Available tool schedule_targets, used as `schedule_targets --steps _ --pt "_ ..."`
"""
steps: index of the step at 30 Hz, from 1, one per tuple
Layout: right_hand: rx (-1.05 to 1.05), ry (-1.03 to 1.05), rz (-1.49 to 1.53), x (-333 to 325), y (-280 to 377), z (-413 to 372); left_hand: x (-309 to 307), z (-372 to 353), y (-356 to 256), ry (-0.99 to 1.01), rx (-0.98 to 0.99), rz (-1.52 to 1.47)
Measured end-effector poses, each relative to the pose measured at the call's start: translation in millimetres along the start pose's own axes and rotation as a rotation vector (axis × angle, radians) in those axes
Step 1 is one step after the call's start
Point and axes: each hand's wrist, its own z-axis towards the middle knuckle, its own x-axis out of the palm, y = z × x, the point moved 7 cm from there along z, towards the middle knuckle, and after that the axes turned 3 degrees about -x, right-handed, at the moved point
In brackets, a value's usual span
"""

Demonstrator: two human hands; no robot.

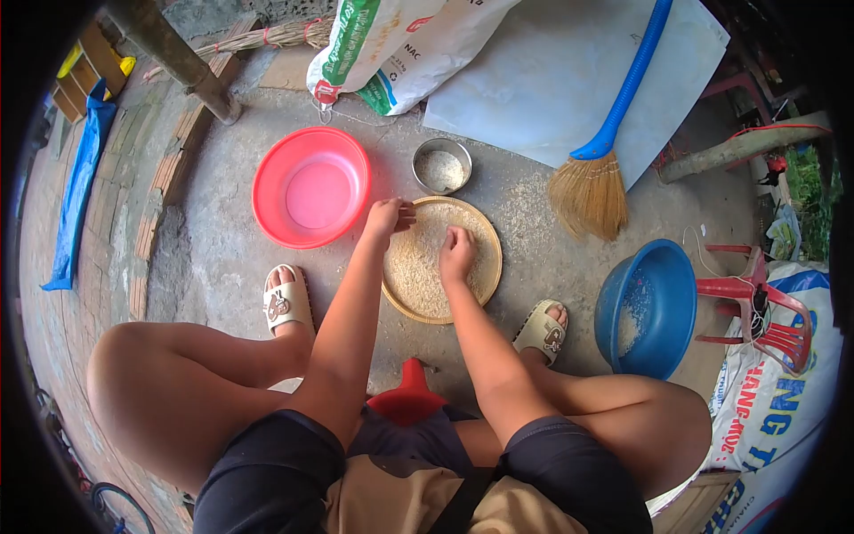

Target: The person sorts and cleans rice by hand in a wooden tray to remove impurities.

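Note:
A round woven tray [497, 278] lies on the concrete between my feet, with pale grain [421, 271] spread over it. My left hand [390, 217] is at the tray's upper left rim, its fingers bent inward over the edge of the grain. Over the right part of the tray is my right hand [457, 254], with thumb and fingertips pinched together. Whatever either hand has between its fingers is too small or hidden to make out. Just beyond the tray stands a small metal bowl [467, 153] with some of the same pale grain inside.
A pink basin [267, 209] stands left of the tray. To the right are a blue basin [685, 303] with grain bits and a red plastic chair [756, 294]. A broom [592, 191] rests across a grey sheet [534, 89]. Printed sacks [409, 53] stand beyond; grain is scattered on the floor.

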Motion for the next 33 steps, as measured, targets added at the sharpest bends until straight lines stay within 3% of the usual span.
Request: schedule_targets --steps 1,2,5,6,7,10,12,13,15,16,18,19,21,23,24,26,29,30,33 --pt "0.071 -0.173 0.075 -9.8 10.6 5.7 3.8 -1.8 7.2 0.002 -0.05 -0.045" --pt "0.037 -0.185 0.035 -11.3 29.3 9.5 6.7 -3.6 13.3 -0.009 -0.086 -0.034" --pt "-0.162 0.029 0.261 18.7 81.2 14.8 10.8 11.4 37.8 -0.056 -0.028 -0.124" --pt "-0.177 0.024 0.248 18.9 85.7 15.6 26.3 11.9 39.4 0.224 -0.173 -0.472" --pt "-0.192 0.016 0.235 18.6 90.0 17.4 26.0 12.7 37.9 0.225 -0.175 -0.459" --pt "-0.068 -0.121 0.121 4.8 61.2 31.4 14.1 2.9 21.0 0.009 -0.186 -0.571" --pt "-0.015 0.011 -0.161 6.8 28.2 37.1 11.7 -5.5 7.1 -0.018 -0.148 -0.543" --pt "-0.059 0.207 -0.252 11.6 16.3 32.6 8.5 -6.2 1.9 -0.044 -0.11 -0.541" --pt "-0.283 0.285 -0.234 5.8 8.4 23.5 7.3 -8.3 1.6 -0.03 -0.119 -0.504" --pt "-0.273 0.275 -0.23 9.2 -1.8 22.2 6.0 -8.1 3.3 -0.035 -0.114 -0.472" --pt "-0.024 0.238 -0.089 11.4 -26.5 21.4 3.4 -8.3 8.7 -0.039 -0.116 -0.432" --pt "-0.014 0.235 -0.089 16.7 -24.5 20.1 2.0 -8.9 13.3 -0.053 -0.13 -0.423" --pt "0.022 -0.152 0.097 10.9 -7.5 18.3 2.8 -8.4 22.3 -0.065 -0.152 -0.415" --pt "0.022 -0.082 0.239 15.5 40.1 18.1 5.0 -5.7 30.1 -0.05 -0.178 -0.417" --pt "-0.08 0.004 0.288 32.2 60.1 16.0 0.9 1.4 36.0 -0.05 -0.179 -0.417" --pt "-0.183 0.091 0.34 40.3 80.4 16.1 -0.7 20.3 43.7 0.122 -0.154 -0.528" --pt "-0.214 0.07 0.144 21.3 85.6 24.7 -10.5 28.3 43.1 0.129 -0.227 -0.721" --pt "-0.193 -0.022 0.022 3.1 79.7 27.7 -15.9 20.8 36.1 0.036 -0.24 -0.722" --pt "0.154 0.119 -0.479 -2.2 -2.0 18.0 -18.8 8.5 23.8 -0.057 -0.203 -0.638"
